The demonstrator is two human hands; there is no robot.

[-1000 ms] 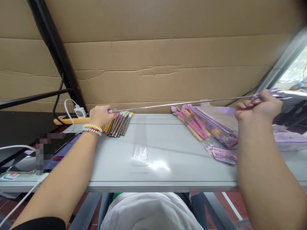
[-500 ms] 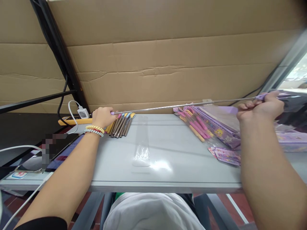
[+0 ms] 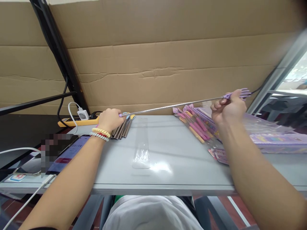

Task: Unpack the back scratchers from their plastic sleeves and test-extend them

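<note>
Left hand: closed at the near end of the back scratcher [image 3: 177, 105], whose purple tip shows just past the left hand [image 3: 111, 119].
Right hand: fingers curled round the neck of the same back scratcher, its purple prongs poking out beyond the right hand [image 3: 229, 110].
Back scratcher: spans the gap between both hands above the counter [image 3: 165, 143], its thin metal rod running slightly upward toward the right hand.
Step in hand: judging by the long rod, the back scratcher is being held out at length, one end to each hand.
Next move: would seem to call for keeping both grips in line with the rod, so that it does not bend.
Metal sticks: a bundle of metal sticks [image 3: 122, 129] lies just beside and below the left hand.
Clear sleeve: the clear sleeve [image 3: 141, 143] lies flat between the hands, nearer the left.
Wrapped sticks: the wrapped sticks [image 3: 198, 127] lie just left of the right hand.
Hard to see: left fingertips and the rod's end inside that grip; the right forearm covers part of the cards [image 3: 221, 155]; faint plastic blurs the purple cases [image 3: 278, 142] beyond it.
</note>
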